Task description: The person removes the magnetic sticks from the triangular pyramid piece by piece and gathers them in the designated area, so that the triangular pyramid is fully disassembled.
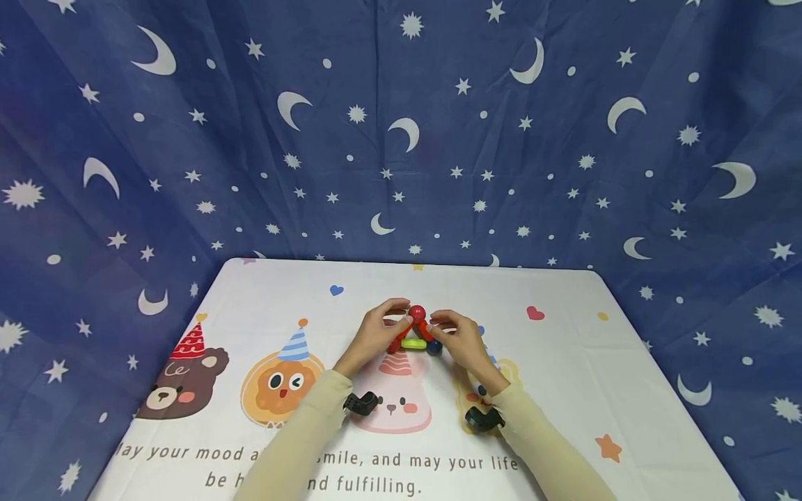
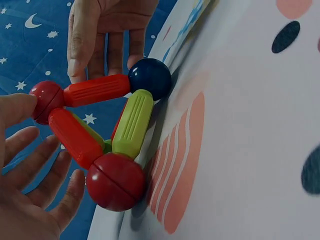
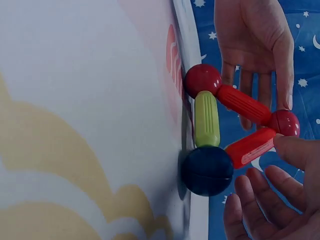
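Observation:
A magnetic-rod frame stands on the table between the hands. Its red top ball [image 1: 417, 314] joins two sloping red rods [image 2: 97, 90]. At the base, a yellow-green rod [image 1: 413, 344] links a red ball [image 2: 116, 181] on the left and a navy ball [image 3: 207, 171] on the right. More green and red shows behind, partly hidden. My left hand [image 1: 376, 331] touches the top ball with its thumb, the other fingers spread apart. On the other side, my right hand [image 1: 464, 339] has its thumb against the rod's upper end by that ball, fingers loosely extended.
The table [image 1: 501, 289] wears a white cloth printed with cartoon animals and lettering. A blue curtain [image 1: 438, 153] with moons and stars hangs behind its far edge. Each wrist carries a black camera [image 1: 361, 403].

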Action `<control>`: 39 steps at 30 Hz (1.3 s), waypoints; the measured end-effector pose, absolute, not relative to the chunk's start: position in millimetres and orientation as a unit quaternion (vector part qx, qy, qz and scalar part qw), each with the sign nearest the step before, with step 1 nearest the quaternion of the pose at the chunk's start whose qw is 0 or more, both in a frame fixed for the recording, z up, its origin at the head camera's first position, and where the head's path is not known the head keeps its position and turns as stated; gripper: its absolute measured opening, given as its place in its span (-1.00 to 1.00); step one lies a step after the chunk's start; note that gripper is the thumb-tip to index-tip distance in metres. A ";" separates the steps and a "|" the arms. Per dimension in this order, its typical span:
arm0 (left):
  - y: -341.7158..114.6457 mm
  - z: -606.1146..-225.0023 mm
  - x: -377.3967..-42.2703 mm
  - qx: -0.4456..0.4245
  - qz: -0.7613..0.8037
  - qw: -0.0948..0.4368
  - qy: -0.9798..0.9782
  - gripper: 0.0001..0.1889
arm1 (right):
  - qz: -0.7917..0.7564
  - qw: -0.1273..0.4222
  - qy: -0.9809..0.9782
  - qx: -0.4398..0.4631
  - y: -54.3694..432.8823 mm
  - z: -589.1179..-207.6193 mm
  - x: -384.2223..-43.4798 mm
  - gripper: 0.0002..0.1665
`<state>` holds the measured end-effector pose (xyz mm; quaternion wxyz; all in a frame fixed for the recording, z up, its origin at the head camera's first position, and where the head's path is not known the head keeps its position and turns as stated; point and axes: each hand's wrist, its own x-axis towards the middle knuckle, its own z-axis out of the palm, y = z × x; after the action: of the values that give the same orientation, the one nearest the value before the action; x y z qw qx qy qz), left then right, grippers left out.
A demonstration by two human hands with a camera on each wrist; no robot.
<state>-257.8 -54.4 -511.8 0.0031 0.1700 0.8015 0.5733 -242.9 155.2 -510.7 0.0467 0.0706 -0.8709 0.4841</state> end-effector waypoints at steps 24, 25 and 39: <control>-45.3 -511.0 -261.5 0.161 0.570 0.024 0.805 -0.60 | 0.474 0.046 -0.876 0.079 146.1 -513.9 -249.2 -0.69; -45.0 -511.2 -261.6 0.159 0.567 0.024 0.808 -0.60 | 0.472 0.048 -0.876 0.081 146.1 -514.2 -249.3 -0.69; -41.7 -513.7 -261.2 0.178 0.557 -0.006 0.811 -0.59 | 0.470 0.061 -0.876 0.092 144.9 -515.4 -247.1 -0.70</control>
<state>-261.2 -41.7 -513.7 -0.0062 0.1779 0.8110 0.5574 -247.1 144.9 -515.4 0.0611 0.0920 -0.8757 0.4700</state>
